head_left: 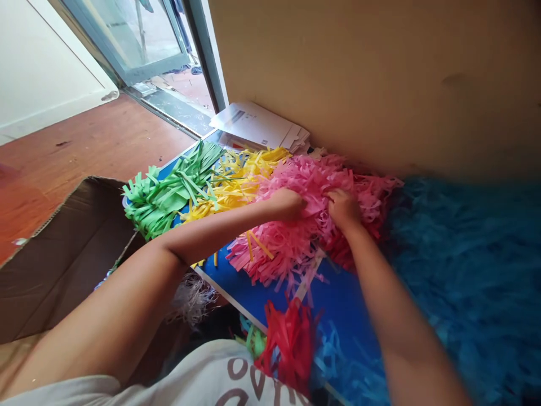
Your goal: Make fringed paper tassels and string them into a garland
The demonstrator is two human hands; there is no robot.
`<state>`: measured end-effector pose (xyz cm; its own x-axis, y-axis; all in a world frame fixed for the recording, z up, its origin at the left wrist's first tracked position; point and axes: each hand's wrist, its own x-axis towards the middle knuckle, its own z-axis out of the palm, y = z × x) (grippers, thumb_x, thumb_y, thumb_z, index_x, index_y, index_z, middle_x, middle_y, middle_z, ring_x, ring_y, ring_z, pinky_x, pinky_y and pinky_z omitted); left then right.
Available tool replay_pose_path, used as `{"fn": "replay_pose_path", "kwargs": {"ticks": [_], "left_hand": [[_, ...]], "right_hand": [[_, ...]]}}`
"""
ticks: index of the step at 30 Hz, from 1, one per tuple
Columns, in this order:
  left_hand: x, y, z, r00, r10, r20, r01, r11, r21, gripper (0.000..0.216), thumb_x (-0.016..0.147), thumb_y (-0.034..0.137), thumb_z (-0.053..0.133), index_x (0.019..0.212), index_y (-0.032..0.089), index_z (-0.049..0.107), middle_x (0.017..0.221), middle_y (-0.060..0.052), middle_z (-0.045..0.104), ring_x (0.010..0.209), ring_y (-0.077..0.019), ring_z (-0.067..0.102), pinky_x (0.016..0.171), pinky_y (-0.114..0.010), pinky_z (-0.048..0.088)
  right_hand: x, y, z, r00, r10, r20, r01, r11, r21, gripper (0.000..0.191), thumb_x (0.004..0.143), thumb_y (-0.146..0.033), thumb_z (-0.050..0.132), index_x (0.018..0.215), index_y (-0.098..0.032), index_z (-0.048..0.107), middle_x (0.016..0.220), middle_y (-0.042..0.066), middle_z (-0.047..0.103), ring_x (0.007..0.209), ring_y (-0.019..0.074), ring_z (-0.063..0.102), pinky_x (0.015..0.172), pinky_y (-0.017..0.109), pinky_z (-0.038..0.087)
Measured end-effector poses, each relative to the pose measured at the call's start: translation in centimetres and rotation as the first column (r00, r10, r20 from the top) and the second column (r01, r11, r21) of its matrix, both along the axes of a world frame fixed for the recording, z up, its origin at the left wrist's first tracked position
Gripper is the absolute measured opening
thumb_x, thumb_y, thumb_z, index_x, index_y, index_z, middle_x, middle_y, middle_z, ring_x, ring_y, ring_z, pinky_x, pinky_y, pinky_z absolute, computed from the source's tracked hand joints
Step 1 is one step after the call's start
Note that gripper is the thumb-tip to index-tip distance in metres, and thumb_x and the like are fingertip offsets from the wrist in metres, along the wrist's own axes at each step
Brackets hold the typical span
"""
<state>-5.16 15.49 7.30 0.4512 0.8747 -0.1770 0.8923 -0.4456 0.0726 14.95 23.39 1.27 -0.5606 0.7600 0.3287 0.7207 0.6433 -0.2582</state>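
Both my hands are buried in a pile of pink fringed paper strips [296, 237] on a blue table [338, 299]. My left hand [285, 204] is closed on a bunch of the pink strips at the pile's top. My right hand [344, 208] grips pink strips just beside it, fingers curled in. A few yellow strips lie mixed into the pink pile's front.
Yellow strips [236, 183] and green strips [169, 194] lie left of the pink pile. A big blue fringe heap [465, 270] fills the right. Red strips [289, 338] hang at the table's near edge. An open cardboard box [63, 254] stands left; white papers [262, 127] lie by the wall.
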Motion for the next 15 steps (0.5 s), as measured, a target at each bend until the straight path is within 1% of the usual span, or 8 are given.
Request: {"fn": "replay_pose_path", "kwargs": {"ticks": [2, 4, 7, 11, 15], "left_hand": [[-0.8, 0.0, -0.1, 0.997, 0.079, 0.025, -0.079, 0.997, 0.008, 0.026, 0.086, 0.028, 0.054, 0.099, 0.020, 0.074, 0.091, -0.009, 0.075, 0.083, -0.0229, 0.070, 0.067, -0.028, 0.045], [-1.1, -0.1, -0.3, 0.992, 0.114, 0.055, -0.115, 0.993, 0.016, 0.025, 0.085, 0.028, 0.053, 0.094, 0.020, 0.075, 0.092, -0.008, 0.075, 0.084, -0.0219, 0.070, 0.068, -0.027, 0.044], [-1.0, 0.0, -0.7, 0.987, 0.124, 0.101, -0.127, 0.992, 0.027, 0.025, 0.085, 0.026, 0.051, 0.089, 0.020, 0.075, 0.092, -0.008, 0.075, 0.083, -0.0214, 0.070, 0.068, -0.027, 0.044], [-1.1, 0.3, -1.0, 0.982, 0.133, 0.136, -0.140, 0.989, 0.046, 0.025, 0.084, 0.024, 0.051, 0.089, 0.020, 0.075, 0.092, -0.008, 0.076, 0.083, -0.0204, 0.069, 0.069, -0.027, 0.044], [-1.2, 0.7, -1.1, 0.972, 0.146, 0.182, -0.160, 0.985, 0.063, 0.028, 0.084, 0.022, 0.049, 0.086, 0.018, 0.076, 0.092, -0.008, 0.075, 0.083, -0.0199, 0.068, 0.072, -0.028, 0.047]], "right_hand": [[0.2, 0.0, -0.2, 1.000, 0.004, -0.029, -0.004, 1.000, 0.002, 0.038, 0.082, -0.007, 0.044, 0.102, -0.015, 0.076, 0.107, 0.012, 0.073, 0.100, 0.0253, 0.063, 0.093, 0.038, 0.049], [0.3, -0.1, -0.3, 0.999, -0.004, -0.045, 0.004, 1.000, 0.004, 0.038, 0.082, -0.007, 0.044, 0.101, -0.016, 0.076, 0.106, 0.012, 0.073, 0.099, 0.0252, 0.063, 0.092, 0.038, 0.049], [0.2, -0.3, -0.3, 0.998, -0.003, -0.062, 0.003, 1.000, 0.011, 0.037, 0.082, -0.008, 0.045, 0.100, -0.016, 0.076, 0.105, 0.012, 0.073, 0.099, 0.0254, 0.063, 0.092, 0.038, 0.049], [-0.1, -0.2, -0.2, 0.996, 0.003, -0.085, -0.003, 1.000, -0.004, 0.035, 0.082, -0.009, 0.044, 0.098, -0.016, 0.076, 0.104, 0.012, 0.072, 0.100, 0.0258, 0.063, 0.093, 0.039, 0.049], [0.1, -0.2, 0.5, 0.992, 0.014, -0.129, -0.018, 0.999, -0.030, 0.035, 0.080, -0.009, 0.044, 0.096, -0.016, 0.075, 0.104, 0.012, 0.073, 0.100, 0.0255, 0.064, 0.092, 0.039, 0.049]]}}
